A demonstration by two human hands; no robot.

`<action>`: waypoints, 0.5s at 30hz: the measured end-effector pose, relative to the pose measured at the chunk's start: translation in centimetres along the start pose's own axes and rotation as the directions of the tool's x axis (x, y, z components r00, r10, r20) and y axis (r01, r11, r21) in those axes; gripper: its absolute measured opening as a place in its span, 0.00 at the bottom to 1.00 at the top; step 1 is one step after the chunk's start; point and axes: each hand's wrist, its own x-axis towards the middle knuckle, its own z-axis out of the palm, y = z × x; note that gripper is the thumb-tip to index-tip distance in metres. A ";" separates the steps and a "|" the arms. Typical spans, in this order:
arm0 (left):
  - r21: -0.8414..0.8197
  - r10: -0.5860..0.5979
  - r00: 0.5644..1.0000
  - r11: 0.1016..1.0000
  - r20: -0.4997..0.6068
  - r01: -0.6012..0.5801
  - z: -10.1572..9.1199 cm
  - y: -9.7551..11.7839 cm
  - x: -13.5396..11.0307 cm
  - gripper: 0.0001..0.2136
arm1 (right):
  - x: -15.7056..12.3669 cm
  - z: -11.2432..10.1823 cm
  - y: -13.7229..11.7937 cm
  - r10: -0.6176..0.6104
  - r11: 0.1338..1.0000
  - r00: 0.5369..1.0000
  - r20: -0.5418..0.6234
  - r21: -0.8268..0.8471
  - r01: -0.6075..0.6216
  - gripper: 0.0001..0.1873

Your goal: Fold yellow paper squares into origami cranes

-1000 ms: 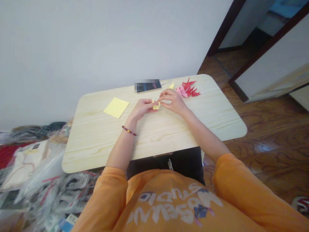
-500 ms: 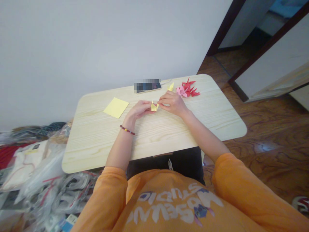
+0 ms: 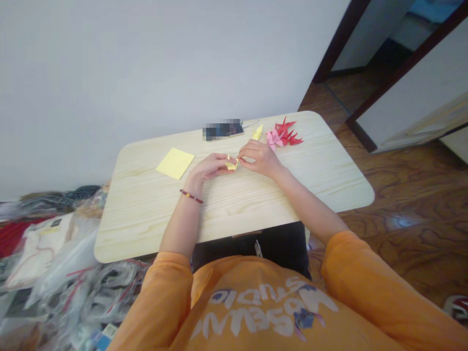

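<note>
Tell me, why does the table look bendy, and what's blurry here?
In the head view, the wide lens warps the table and stretches the arms; there, a blocky blur hides part of the phone; glare shines on the wooden floor; the folded yellow paper between the left hand and right hand looks slightly soft.

paper cranes (image 3: 285,134) block just past the right hand (image 3: 259,158); yellow square (image 3: 175,163) farther left
</note>
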 end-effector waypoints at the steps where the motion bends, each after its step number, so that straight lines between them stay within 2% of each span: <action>1: 0.018 0.020 1.000 1.000 0.004 -0.020 0.1 0.0 0.0 0.09 | 0.0 0.0 -0.2 0.013 1.000 1.000 -0.010 0.002 -0.013 0.07; 5: 0.096 0.128 0.991 0.988 -0.037 -0.124 0.6 0.2 -0.3 0.11 | 0.1 -0.3 -0.6 0.096 0.995 0.995 -0.040 0.023 -0.096 0.05; 9: 0.193 0.251 0.963 0.954 -0.096 -0.229 1.0 0.5 -0.5 0.13 | 0.1 -0.5 -0.8 0.178 0.981 0.984 -0.032 0.078 -0.175 0.03; 11: 0.259 0.330 0.937 0.920 -0.115 -0.293 1.2 0.6 -0.5 0.14 | 0.0 -0.5 -0.8 0.193 0.977 0.981 -0.022 0.097 -0.190 0.03; 15: 0.428 0.502 0.852 0.810 -0.149 -0.402 1.3 0.7 -0.4 0.13 | 0.0 -0.3 -0.7 0.223 0.970 0.974 -0.022 0.105 -0.220 0.02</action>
